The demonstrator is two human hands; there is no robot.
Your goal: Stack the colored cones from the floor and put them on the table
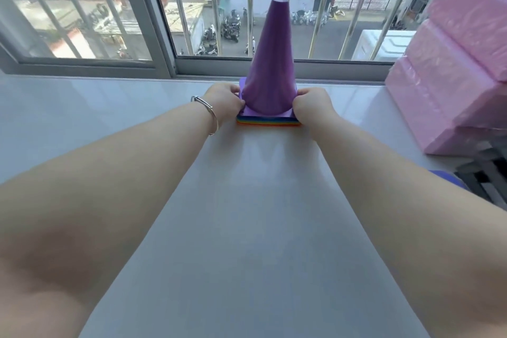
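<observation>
A stack of colored cones [270, 68] stands upright on the white table [247, 214], close to the window. The purple cone is on top; below its square base the edges of several other bases show in rainbow colors. My left hand [225, 103] grips the left side of the stacked bases. My right hand [312, 107] grips the right side. Both arms stretch forward across the table. A silver bracelet [210, 115] sits on my left wrist.
A barred window [192, 8] runs along the far edge of the table. Pink wrapped blocks [452, 77] are piled at the right, touching the table's right end. A dark rack [482, 181] and a bit of something blue lie below them.
</observation>
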